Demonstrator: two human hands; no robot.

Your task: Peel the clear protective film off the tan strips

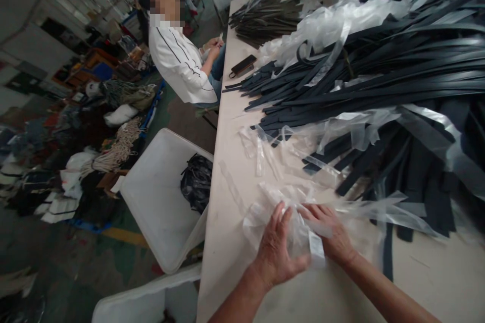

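Clear plastic: a bunch of thin transparent sleeves (pixel 303 234) lies crumpled on the near part of the pale table (pixel 227 242), between both hands.
Left hand (pixel 278 250): flat on the bunch, fingers spread and slightly bent, thumb pressing plastic from below; it pins more than grasps.
Right hand (pixel 329 234): just beside the left, fingers curled down onto the same bunch, holding a fold of it against the table.
Loose sleeves (pixel 265 154): more clear strips scattered farther up the table.
Dark straps (pixel 379 75): a large heap of long black strips across the right side, clear plastic tangled among them.
Phone (pixel 243 65): near the table's left edge, well apart.
White bin (pixel 159 202): on the floor left of the table, with a dark bundle (pixel 197 181) inside.
Co-worker (pixel 182 60): seated at the far left edge, white top.
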